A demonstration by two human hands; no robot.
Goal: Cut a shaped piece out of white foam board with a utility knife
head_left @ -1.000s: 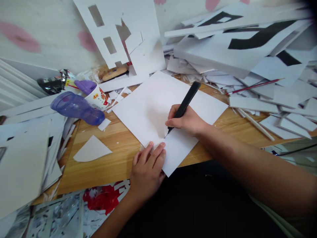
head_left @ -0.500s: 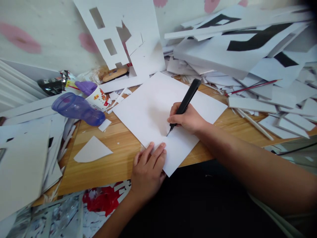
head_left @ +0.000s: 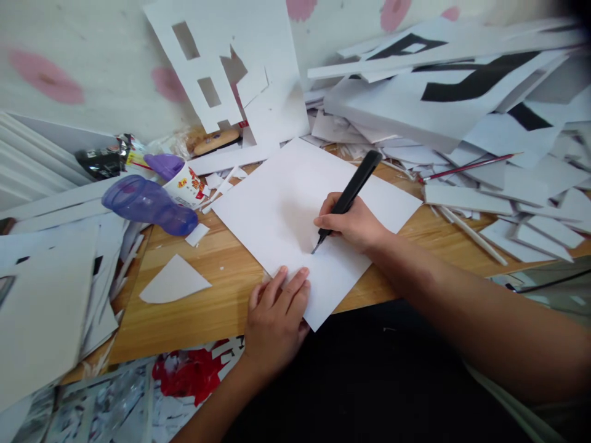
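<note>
A black utility knife (head_left: 353, 187) is gripped in my right hand (head_left: 354, 224), tilted up to the right. Its thin blade points down at a white board (head_left: 277, 184), and the tip appears to touch the surface. The board lies flat at an angle on the wooden table (head_left: 221, 320). Along the board's near left edge my left hand (head_left: 279, 307) rests with fingers extended and spread, fingertips on the sheet. The left thumb is hidden under the hand. Left of the board lies a white offcut (head_left: 174, 280) with one curved side.
A purple translucent bottle (head_left: 150, 206) lies beside a paper cup (head_left: 182, 184). Stacked boards (head_left: 46, 295) cover the left side; a large pile of cut pieces (head_left: 415, 117) with a red pencil (head_left: 471, 167) fills the right. A cut-out board (head_left: 268, 55) leans on the wall.
The view has shifted slightly. The knife stands a touch more leaning to the right, with its tip in nearly the same place; my left hand stays put.
</note>
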